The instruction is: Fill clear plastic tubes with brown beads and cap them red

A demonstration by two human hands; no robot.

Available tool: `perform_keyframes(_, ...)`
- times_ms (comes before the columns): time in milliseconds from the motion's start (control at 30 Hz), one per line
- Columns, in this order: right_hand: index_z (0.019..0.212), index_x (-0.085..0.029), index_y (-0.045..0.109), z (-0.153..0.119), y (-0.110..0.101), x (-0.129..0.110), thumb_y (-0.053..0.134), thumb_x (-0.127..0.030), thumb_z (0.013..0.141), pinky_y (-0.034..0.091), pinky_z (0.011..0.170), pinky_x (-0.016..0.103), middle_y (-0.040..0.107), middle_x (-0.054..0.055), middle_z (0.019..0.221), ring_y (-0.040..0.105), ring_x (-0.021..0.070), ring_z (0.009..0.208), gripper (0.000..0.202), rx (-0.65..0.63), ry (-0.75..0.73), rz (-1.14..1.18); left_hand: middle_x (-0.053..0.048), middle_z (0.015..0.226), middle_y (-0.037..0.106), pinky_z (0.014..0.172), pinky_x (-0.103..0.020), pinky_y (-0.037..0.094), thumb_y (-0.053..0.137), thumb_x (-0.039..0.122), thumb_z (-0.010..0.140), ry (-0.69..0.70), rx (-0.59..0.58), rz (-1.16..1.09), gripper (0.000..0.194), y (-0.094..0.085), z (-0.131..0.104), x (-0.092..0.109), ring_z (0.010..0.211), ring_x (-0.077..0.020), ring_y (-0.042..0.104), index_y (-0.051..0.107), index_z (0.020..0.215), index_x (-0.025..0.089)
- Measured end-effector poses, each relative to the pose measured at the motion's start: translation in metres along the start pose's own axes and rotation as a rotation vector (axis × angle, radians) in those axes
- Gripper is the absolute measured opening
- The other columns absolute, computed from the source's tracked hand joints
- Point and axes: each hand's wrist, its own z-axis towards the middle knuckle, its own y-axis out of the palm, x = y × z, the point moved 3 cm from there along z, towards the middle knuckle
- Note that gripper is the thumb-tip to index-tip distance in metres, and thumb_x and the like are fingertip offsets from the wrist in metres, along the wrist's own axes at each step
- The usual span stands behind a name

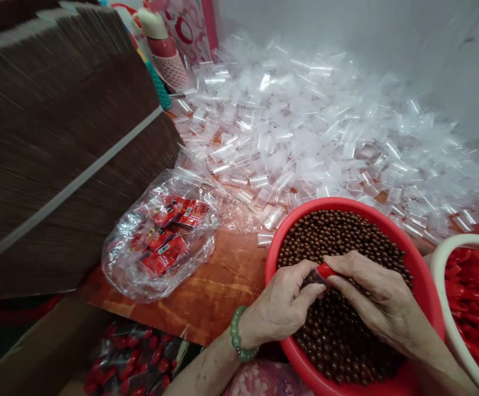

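Over a red basin [428, 286] of small brown balls [346, 234], both hands meet at one small item. My left hand [282, 302], with a green bead bracelet [236, 335] at its wrist, is closed on a small clear tube [312, 278] that looks dark inside. The thumb and fingers of my right hand [373, 294] pinch a red cap [325, 270] at the tube's end. Whether the cap is fully seated cannot be made out.
Clear tubes [305, 137] are heaped across the table behind. A plastic bag [157, 247] with red packets lies left of the basin, beside a strapped brown stack [58, 137]. Red caps fill a white basin [439, 269] at right. Capped tubes [132, 357] lie in a box below.
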Motion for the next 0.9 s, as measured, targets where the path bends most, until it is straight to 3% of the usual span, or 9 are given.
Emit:
perform_keyframes(167, 0.129, -0.022, 0.052, -0.003, 0.002, -0.001, 0.053, -0.014, 0.096, 0.055, 0.087, 0.031, 0.068, 0.006, 0.108, 0.064, 0.0176, 0.100, 0.034, -0.061, -0.089, -0.117, -0.004, 0.083, 0.061, 0.073, -0.030, 0.045, 0.047, 0.028, 0.094, -0.041, 0.008, -0.053, 0.017, 0.001, 0.000, -0.001, 0.076, -0.0166, 0.056, 0.057, 0.089, 0.015)
perform_keyframes(267, 0.141, -0.012, 0.039, -0.009, 0.016, 0.000, 0.059, -0.032, 0.094, 0.053, 0.097, 0.044, 0.060, 0.017, 0.127, 0.057, 0.0279, 0.117, 0.056, -0.111, -0.063, -0.281, -0.003, 0.080, 0.060, 0.070, -0.030, 0.048, 0.049, 0.031, 0.093, -0.115, 0.037, -0.196, 0.018, 0.003, 0.001, -0.004, 0.073, -0.0164, 0.057, 0.056, 0.095, 0.014)
perform_keyframes(333, 0.145, -0.004, 0.031, -0.012, 0.028, 0.001, 0.061, -0.038, 0.090, 0.051, 0.098, 0.052, 0.054, 0.023, 0.132, 0.053, 0.0339, 0.121, 0.071, -0.074, -0.044, -0.396, -0.002, 0.079, 0.059, 0.070, -0.030, 0.048, 0.049, 0.031, 0.092, -0.141, 0.062, -0.284, 0.018, 0.004, 0.003, -0.006, 0.073, -0.0159, 0.057, 0.056, 0.097, 0.014)
perform_keyframes(467, 0.143, 0.002, 0.031, -0.011, 0.044, 0.002, 0.054, -0.026, 0.086, 0.053, 0.089, 0.054, 0.056, 0.026, 0.121, 0.056, 0.0348, 0.110, 0.068, 0.085, -0.121, -0.558, 0.000, 0.079, 0.054, 0.073, -0.028, 0.044, 0.054, 0.028, 0.089, -0.098, 0.147, -0.228, 0.013, 0.004, 0.005, -0.007, 0.075, -0.0146, 0.051, 0.056, 0.086, 0.015)
perform_keyframes(600, 0.139, 0.005, 0.035, -0.007, 0.043, 0.004, 0.054, -0.025, 0.081, 0.053, 0.084, 0.051, 0.058, 0.025, 0.114, 0.057, 0.0340, 0.103, 0.068, 0.162, -0.205, -0.583, 0.001, 0.078, 0.051, 0.071, -0.027, 0.043, 0.055, 0.029, 0.087, -0.093, 0.125, -0.267, 0.014, 0.006, 0.006, -0.007, 0.075, -0.0144, 0.048, 0.056, 0.085, 0.016)
perform_keyframes(900, 0.137, 0.007, 0.038, -0.006, 0.041, 0.006, 0.057, -0.026, 0.082, 0.050, 0.082, 0.048, 0.062, 0.024, 0.108, 0.058, 0.0321, 0.098, 0.066, 0.127, -0.392, -0.581, 0.000, 0.077, 0.054, 0.072, -0.026, 0.045, 0.061, 0.030, 0.085, -0.075, 0.095, -0.400, 0.014, 0.008, 0.004, -0.007, 0.075, -0.0152, 0.052, 0.060, 0.086, 0.015)
